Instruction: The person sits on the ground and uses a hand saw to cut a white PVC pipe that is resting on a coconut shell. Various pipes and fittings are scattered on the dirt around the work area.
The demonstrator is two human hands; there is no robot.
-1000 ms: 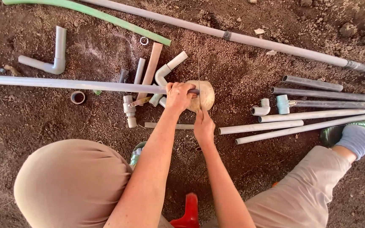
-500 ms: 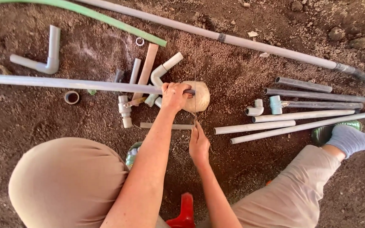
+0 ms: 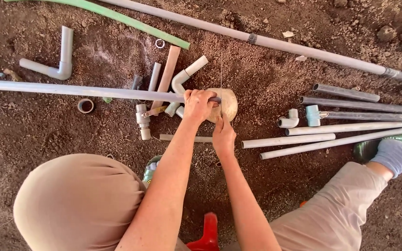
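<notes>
- A long grey pipe (image 3: 70, 89) lies left to right across the dirt ground (image 3: 266, 74), its right end resting on a rounded tan block (image 3: 226, 103) mid-scene.
- The left hand (image 3: 200, 105) is wrapped tightly around that pipe end, pressing it on the block.
- The right hand (image 3: 223, 135), just nearer, pinches a thin taut string (image 3: 221, 74) running away over the block.
- Left of the hands lie short pipe pieces and a grey elbow fitting (image 3: 182, 79).
- To the right, several cut pipes (image 3: 340, 128) lie side by side.
</notes>
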